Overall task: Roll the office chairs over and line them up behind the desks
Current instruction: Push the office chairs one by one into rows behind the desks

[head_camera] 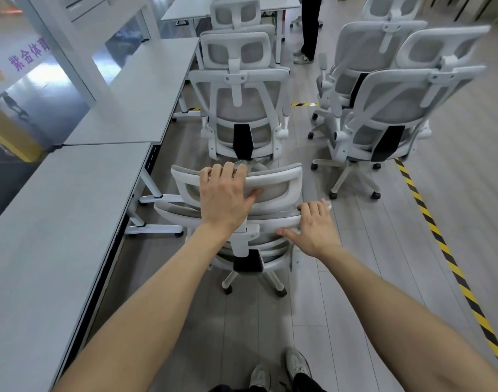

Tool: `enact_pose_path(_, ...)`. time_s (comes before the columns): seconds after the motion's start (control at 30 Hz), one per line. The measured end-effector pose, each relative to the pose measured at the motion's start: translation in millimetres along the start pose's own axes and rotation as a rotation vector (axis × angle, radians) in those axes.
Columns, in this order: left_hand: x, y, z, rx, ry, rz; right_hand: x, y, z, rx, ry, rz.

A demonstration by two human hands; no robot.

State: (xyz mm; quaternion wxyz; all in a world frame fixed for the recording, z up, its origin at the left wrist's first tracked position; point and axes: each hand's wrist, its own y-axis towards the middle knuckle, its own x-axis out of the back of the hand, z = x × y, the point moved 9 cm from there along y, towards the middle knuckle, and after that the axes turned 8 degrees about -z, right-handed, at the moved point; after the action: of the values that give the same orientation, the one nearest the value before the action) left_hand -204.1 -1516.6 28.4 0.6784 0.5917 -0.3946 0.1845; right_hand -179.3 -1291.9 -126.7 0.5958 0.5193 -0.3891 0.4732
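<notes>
While gripping it, both hands [225, 193] on chair [273, 179] beside desks [72, 176].

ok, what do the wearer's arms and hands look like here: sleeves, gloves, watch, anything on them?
Both forearms are bare all the way to the frame edge, with no sleeves in view. The left hand and right hand wear no gloves, and no watch, bands or rings show on wrists or fingers. No markings or cables.
</notes>
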Motion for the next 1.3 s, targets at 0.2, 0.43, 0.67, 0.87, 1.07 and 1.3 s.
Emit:
enact_pose_path(0.2,2,4,-3,-0.041,0.007,0.103,8,1,2,-0.035,0.006,0.058)
enact_pose_path(0.43,34,-2,-7,-0.174,-0.101,0.193,51,-17,18,-0.055,-0.031,0.186)
enact_pose_path(0.67,76,-57,-60,-0.458,-0.198,0.239,105,-122,20,-0.268,-0.017,0.125)
enact_pose_path(0.87,70,-173,-185,-0.879,-0.223,0.517,139,-302,-5,-0.576,-0.054,0.172)
enact_pose_path(1.07,172,-327,-336,-1.406,-0.393,0.543,195,-563,1,-1.070,-0.127,0.138)
enact_pose_path(1.3,353,-531,-437,-1.979,-0.646,0.365,273,-843,123,-1.716,-0.242,0.034)
